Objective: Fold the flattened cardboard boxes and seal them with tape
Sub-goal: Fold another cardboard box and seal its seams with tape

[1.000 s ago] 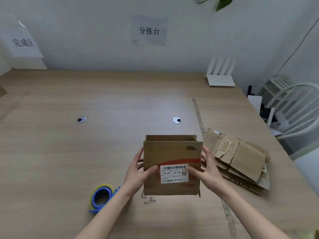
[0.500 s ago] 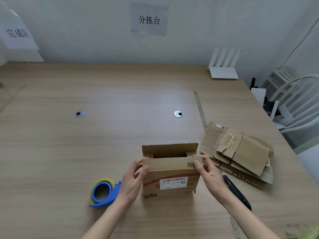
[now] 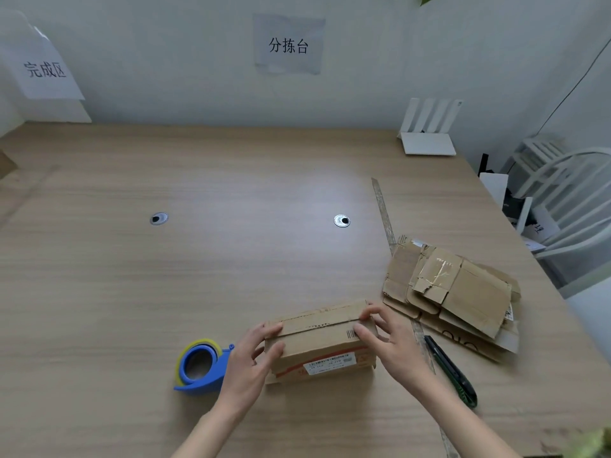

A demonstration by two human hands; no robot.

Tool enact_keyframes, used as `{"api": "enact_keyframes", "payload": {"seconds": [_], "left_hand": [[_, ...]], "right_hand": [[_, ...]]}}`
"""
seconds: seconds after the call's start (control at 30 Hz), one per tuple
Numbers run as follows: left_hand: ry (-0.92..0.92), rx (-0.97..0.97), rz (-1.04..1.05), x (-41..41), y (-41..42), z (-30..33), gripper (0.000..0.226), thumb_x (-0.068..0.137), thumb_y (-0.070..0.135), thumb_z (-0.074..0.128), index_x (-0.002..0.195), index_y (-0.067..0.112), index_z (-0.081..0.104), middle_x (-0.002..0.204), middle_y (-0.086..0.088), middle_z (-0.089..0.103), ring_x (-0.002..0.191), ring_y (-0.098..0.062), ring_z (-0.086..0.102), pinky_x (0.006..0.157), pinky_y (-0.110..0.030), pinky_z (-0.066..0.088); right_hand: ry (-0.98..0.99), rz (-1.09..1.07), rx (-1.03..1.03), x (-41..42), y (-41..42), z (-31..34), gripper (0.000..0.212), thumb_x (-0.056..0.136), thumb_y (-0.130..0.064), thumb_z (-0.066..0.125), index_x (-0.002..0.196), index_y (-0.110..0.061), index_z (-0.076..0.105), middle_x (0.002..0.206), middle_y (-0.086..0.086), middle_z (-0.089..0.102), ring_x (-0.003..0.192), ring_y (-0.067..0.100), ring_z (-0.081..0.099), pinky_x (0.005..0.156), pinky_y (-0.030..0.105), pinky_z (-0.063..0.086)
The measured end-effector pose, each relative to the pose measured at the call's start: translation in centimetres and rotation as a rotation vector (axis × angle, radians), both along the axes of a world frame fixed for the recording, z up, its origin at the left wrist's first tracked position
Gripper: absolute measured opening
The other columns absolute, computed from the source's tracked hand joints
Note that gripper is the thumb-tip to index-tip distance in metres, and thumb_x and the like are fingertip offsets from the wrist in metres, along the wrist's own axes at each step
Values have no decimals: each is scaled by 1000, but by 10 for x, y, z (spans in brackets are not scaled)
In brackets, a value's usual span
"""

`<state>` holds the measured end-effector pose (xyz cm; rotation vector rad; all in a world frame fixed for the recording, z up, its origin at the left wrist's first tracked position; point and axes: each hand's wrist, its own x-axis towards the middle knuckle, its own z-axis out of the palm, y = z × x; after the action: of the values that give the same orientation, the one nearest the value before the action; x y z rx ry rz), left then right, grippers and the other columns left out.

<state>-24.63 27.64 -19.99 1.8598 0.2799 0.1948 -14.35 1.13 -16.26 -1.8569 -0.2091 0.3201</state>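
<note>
Head view of a wooden table [image 3: 231, 276], with a small cardboard box [image 3: 322, 338] standing on its near middle, top flaps folded down and a white shipping label [image 3: 332, 364] on the near face. The left hand [image 3: 248, 361] gripped the box's left end, fingers curled over the top edge and thumb on the near face. The right hand [image 3: 386, 345] held the right end, fingers bent over the top flap and the right corner. A blue tape dispenser [image 3: 201, 366] holding a yellow-edged roll lay on the table just left of the left hand. A stack of flattened cardboard boxes [image 3: 453, 292] lay to the right of the box and somewhat farther, apart from it. A dark utility knife [image 3: 451, 371] lay near the right forearm, on the near side of the stack. A strip of tape [image 3: 383, 213] ran along the tabletop from far to near, passing under the stack's left edge. A white router [image 3: 428, 132] stood at the far right corner, and two paper signs [image 3: 288, 44] hung on the wall.
</note>
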Motion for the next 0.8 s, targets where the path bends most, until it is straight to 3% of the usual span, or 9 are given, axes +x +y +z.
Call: {"api": "enact_keyframes", "payload": {"seconds": [0.07,0.13,0.2,0.33,0.43,0.57,0.7,0.8], "left_hand": [[-11,60,10,-2,0,-4,33,87,50,69,120,45,67,127,27,60,127,3,49,104,-42,48],[18,110,-9,-6,0,-9,44,81,55,72,124,53,62,132,32,51,118,-6,55,101,-38,48],[27,154,-37,-11,-1,-14,54,76,68,70,127,58,57,135,33,43,111,-14,54,96,-34,47],[-20,217,-70,-16,-1,-20,63,71,76,67,130,61,52,137,32,37,129,1,44,105,-17,39],[-33,272,-121,-14,4,-21,68,71,75,69,134,57,51,139,21,38,130,-3,44,107,-22,41],[-18,333,-154,-10,6,-21,69,71,79,63,135,61,46,142,23,33,131,-2,43,108,-23,40],[22,370,-112,-3,3,-22,69,70,85,57,134,66,41,141,21,34,127,-7,46,101,-30,47],[18,438,-102,-3,4,-23,69,70,89,51,134,69,36,142,20,35,123,-6,48,94,-33,52]], "right_hand": [[-48,-24,-31,-5,-2,-10,32,83,-52,75,105,-31,66,136,-19,58,133,10,53,98,41,57],[-82,-31,-54,-9,-5,-17,37,83,-59,72,107,-32,64,138,-20,56,135,8,51,99,45,56],[-110,-22,-83,-13,-8,-22,33,84,-57,71,106,-34,62,135,-28,53,136,8,49,98,45,56],[-163,-8,-109,-21,-13,-25,24,87,-45,73,105,-35,61,133,-29,51,137,6,46,97,43,57],[-220,12,-188,-29,-13,-34,21,88,-51,68,100,-39,55,129,-27,50,140,-4,37,94,39,56],[-165,-35,-155,-38,-9,-54,35,86,-69,60,104,-39,55,130,-26,48,137,3,41,94,54,53],[-299,-13,-322,-28,0,-46,19,97,-49,55,115,-43,58,147,-31,38,143,-5,31,105,38,46],[-624,86,-567,-21,6,-41,30,105,-40,46,128,-35,64,153,-18,43,146,5,34,112,32,37]]}}
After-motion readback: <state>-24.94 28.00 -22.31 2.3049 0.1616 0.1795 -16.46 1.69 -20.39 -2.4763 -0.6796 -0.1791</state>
